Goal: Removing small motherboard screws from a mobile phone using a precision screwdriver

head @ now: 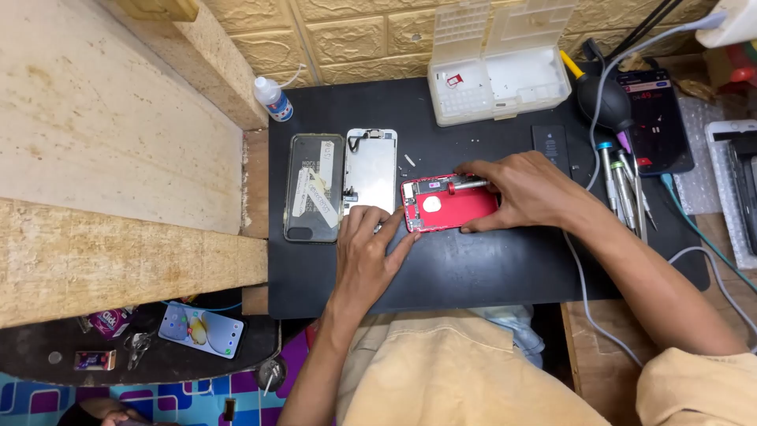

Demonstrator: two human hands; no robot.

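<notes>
Landmark: opened phone body (449, 207) on work mat (473, 268), mat on bench (599, 347). Left hand (367, 256) at its left edge, right hand (532, 189) on its right end. Screen panel (371, 170) just left of it, phone case (314, 187) further left. Parts box (498, 67) behind it. Screwdrivers (623, 185) well right.

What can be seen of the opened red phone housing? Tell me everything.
The red phone housing lies flat on the black mat, open side up, its back shell empty apart from a pale round patch and small parts along its upper edge. The left hand steadies its left end; the right hand presses a slim metal tool into its upper edge.
</notes>
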